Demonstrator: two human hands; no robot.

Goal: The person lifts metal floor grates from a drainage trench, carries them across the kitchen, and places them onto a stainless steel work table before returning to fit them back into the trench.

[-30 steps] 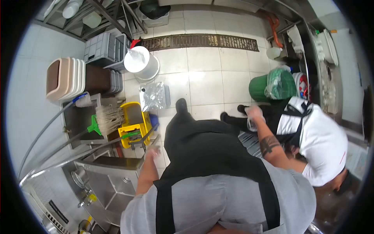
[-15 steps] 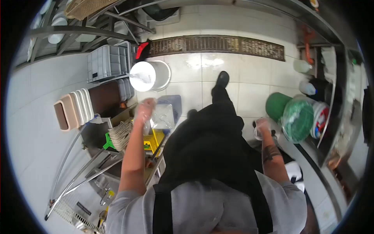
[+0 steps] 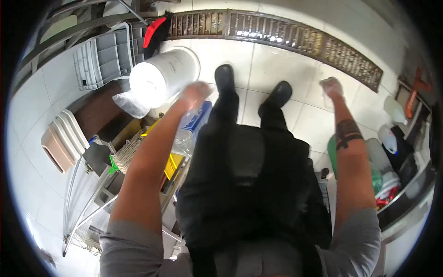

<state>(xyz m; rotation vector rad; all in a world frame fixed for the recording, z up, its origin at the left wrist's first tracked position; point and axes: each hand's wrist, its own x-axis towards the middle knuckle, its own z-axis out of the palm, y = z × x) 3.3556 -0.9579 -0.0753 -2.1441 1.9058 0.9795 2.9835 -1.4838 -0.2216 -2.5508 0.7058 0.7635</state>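
Observation:
My left hand [image 3: 196,94], in a clear plastic glove, is stretched forward beside a tall white bucket [image 3: 173,69]. Motion blurs its fingers, and I cannot make out anything held. Clear plastic film [image 3: 131,105] hangs over the bucket's rim. Just below this hand is a blue and clear plastic box [image 3: 197,117]. My right hand [image 3: 331,87], also in a loose clear glove, is out over the white tiled floor [image 3: 300,87], near the floor drain grate [image 3: 300,39]. Its fingers look curled in, and no object shows in them.
A grey crate [image 3: 101,60] and a red-edged brush [image 3: 154,32] stand at the left. Stacked trays [image 3: 64,141], a rope mop head [image 3: 129,152] and a yellow item [image 3: 173,165] are nearer. Green and white containers [image 3: 376,177] and bottles [image 3: 388,138] line the right.
My view has shifted forward, with the bucket and grate nearer. Both hands reach further forward, the right one now over the floor instead of beside the green containers. Both shoes now show.

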